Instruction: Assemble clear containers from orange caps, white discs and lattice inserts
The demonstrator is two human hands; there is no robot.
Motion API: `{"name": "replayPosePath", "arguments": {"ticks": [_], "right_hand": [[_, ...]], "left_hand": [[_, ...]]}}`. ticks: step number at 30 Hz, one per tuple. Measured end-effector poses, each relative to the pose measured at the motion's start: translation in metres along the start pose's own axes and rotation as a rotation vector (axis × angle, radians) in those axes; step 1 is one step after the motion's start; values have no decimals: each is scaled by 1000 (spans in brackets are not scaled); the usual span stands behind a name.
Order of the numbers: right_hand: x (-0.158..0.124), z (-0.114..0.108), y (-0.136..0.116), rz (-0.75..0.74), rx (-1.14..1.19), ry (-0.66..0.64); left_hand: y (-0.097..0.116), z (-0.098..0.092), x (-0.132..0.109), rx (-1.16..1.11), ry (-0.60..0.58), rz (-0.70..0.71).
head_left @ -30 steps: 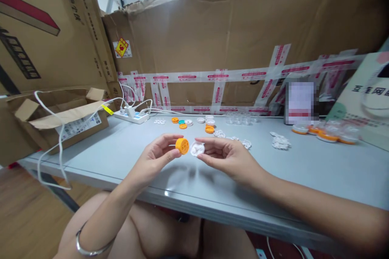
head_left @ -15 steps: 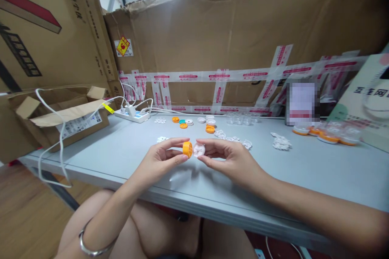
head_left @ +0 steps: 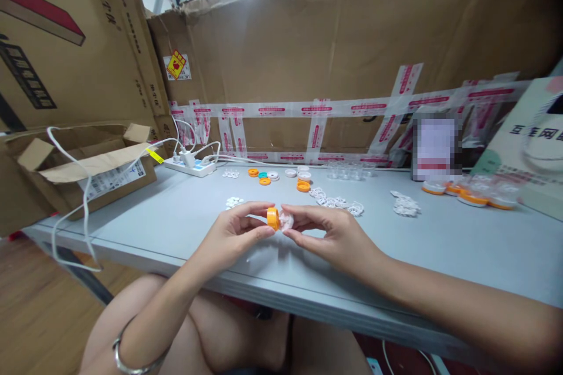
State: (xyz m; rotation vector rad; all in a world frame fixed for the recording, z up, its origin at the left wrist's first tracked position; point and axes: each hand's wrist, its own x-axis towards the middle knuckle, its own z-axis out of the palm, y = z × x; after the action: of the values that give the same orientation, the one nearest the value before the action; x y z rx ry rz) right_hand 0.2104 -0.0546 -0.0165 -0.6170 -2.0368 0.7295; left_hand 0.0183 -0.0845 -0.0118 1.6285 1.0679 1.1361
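Note:
Above the grey table's front half, my left hand [head_left: 240,227] pinches an orange round cap [head_left: 272,218] between thumb and fingers. Facing it, my right hand [head_left: 328,228] grips a whitish, partly clear round piece [head_left: 287,221] by its rim. The two pieces meet edge to edge, with the pale one against the orange one's right side; how far they fit together I cannot tell. Behind my hands lie several small white parts [head_left: 234,203], orange rings [head_left: 303,186] and a heap of white cut-out pieces [head_left: 336,202].
A power strip [head_left: 191,167] with white cables and an open cardboard box [head_left: 109,173] sit at the left. Clear cups [head_left: 349,171] line the back. More white pieces [head_left: 405,204] and orange-based clear cups [head_left: 479,194] are at the right, below a tall cardboard wall [head_left: 285,58].
My hands have brought the orange cap and the whitish piece together, closing the small gap between them. The whitish piece has turned more toward the cap.

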Motion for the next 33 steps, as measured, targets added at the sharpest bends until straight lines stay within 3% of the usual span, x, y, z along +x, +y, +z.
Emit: {"name": "replayPosePath", "arguments": {"ticks": [16,25,33], "right_hand": [[-1,3,4,16,26,-35],[0,3,2,175,150,-46],[-2,6,1,194,213,-64]], "left_hand": [[0,10,-7,507,138,322],[-3,12,-8,577,156,361],[-3,14,-7,648,179,378]]}}
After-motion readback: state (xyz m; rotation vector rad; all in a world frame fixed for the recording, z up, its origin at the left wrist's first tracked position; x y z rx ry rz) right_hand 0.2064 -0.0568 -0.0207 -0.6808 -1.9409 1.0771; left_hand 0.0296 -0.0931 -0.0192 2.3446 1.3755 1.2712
